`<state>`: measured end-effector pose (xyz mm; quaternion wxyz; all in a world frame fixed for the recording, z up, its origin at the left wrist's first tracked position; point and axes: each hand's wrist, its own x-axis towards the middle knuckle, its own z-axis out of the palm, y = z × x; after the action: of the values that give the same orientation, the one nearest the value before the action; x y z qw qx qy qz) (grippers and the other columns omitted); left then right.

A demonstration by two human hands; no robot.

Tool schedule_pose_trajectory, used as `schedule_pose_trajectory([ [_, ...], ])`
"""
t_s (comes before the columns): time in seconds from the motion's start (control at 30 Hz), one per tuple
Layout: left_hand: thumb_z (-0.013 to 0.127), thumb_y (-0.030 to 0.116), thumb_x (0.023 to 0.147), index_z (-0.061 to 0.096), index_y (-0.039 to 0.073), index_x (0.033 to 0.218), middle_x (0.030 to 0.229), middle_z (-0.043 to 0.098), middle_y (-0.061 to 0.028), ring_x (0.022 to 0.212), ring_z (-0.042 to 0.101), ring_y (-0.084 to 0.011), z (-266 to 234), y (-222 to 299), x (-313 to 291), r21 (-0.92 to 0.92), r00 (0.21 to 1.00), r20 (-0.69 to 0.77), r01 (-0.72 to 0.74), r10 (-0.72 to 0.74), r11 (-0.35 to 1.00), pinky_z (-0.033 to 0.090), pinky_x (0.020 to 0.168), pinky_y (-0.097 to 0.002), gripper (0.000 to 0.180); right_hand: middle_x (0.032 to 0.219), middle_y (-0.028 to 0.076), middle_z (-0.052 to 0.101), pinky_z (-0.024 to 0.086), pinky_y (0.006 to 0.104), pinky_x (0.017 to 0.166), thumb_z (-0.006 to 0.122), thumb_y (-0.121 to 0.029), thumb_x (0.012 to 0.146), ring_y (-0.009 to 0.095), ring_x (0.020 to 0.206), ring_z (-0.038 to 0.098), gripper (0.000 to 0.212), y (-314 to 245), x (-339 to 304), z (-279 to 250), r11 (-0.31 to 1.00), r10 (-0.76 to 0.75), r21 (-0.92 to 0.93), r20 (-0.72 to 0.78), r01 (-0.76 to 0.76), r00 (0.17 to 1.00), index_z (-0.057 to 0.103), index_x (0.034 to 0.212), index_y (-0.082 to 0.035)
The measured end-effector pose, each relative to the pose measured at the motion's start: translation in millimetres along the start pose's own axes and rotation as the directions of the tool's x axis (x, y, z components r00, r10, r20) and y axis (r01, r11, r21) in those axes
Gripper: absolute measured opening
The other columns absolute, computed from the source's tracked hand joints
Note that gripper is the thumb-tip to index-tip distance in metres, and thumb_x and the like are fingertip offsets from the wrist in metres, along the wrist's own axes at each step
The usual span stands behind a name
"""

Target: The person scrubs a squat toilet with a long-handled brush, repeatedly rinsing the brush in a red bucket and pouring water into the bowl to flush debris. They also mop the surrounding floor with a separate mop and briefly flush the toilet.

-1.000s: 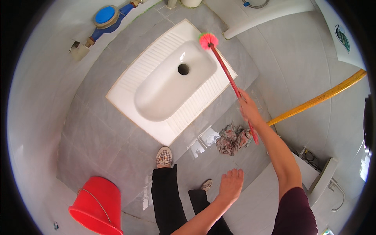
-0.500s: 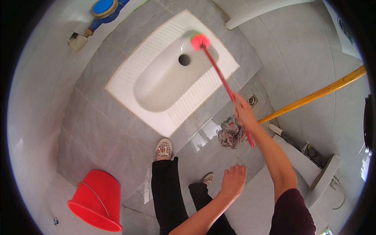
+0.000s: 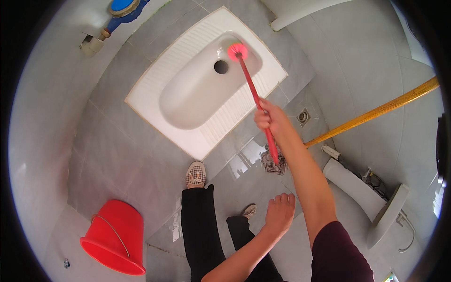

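Observation:
My right hand (image 3: 272, 121) is closed round the red handle of a toilet brush (image 3: 250, 81). The brush's pink bristle head is inside the far end of the white squat toilet (image 3: 188, 102), up and to the right of the dark drain hole. The handle's lower end passes over a grey mop head (image 3: 272, 162) on the floor. Below and nearer to me, my left hand (image 3: 280, 215) hangs back upward in front of my leg, fingers curled together, with nothing visible in it; its palm is hidden.
A red bucket (image 3: 114, 235) with a wire handle lies at the lower left. The mop's wooden pole (image 3: 376, 113) slants to the right wall. A floor drain (image 3: 303, 117) and a white washbasin (image 3: 385, 221) are on the right. Wet patches shine on the grey tiles. A blue-capped water meter (image 3: 123, 10) is upper left.
My right hand has moved left and slightly up, bringing the brush handle with it. The bristle head has shifted only slightly within the toilet bowl. My left hand is nearly still.

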<state>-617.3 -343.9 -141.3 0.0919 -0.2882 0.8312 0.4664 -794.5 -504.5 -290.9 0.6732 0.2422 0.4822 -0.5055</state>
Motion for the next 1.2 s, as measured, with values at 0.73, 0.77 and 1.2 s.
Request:
schedule_pose_trajectory([
  [0.73,0.066,0.012,0.070,0.054,0.005,0.103,0.088,0.054,-0.0065,0.081,0.055,-0.0200,13,9,-31,0.074,0.994,0.110,-0.026,0.017,0.997,0.043,0.065,-0.0338,0.036,0.057,0.000,0.040,0.027,0.0278,0.034,0.049,-0.025,0.094,0.011,0.041,0.034,0.034,78,7,13,0.724,-0.232,-0.689,-0.218,0.019,0.948,0.052,0.128,-0.023],
  [0.77,0.066,0.013,0.070,0.054,0.005,0.103,0.088,0.054,-0.0066,0.081,0.055,-0.0199,12,9,-31,0.067,0.993,0.113,-0.032,0.024,0.997,0.043,0.065,-0.0337,0.036,0.055,0.001,0.039,0.030,0.0304,0.035,0.050,-0.025,0.093,0.012,0.042,0.036,0.033,65,14,17,0.782,-0.286,-0.618,-0.237,0.083,0.928,0.053,0.126,-0.021],
  [1.2,0.067,0.014,0.070,0.055,0.005,0.105,0.093,0.055,-0.0068,0.085,0.056,-0.0198,23,14,-38,0.082,0.994,0.104,-0.037,0.028,0.996,0.044,0.066,-0.0337,0.037,0.107,0.008,0.066,0.051,0.0394,0.081,0.042,-0.015,0.090,0.027,0.098,0.064,0.041,-35,-33,10,-0.596,-0.251,-0.794,0.041,-0.121,0.967,0.056,0.126,-0.027],
])
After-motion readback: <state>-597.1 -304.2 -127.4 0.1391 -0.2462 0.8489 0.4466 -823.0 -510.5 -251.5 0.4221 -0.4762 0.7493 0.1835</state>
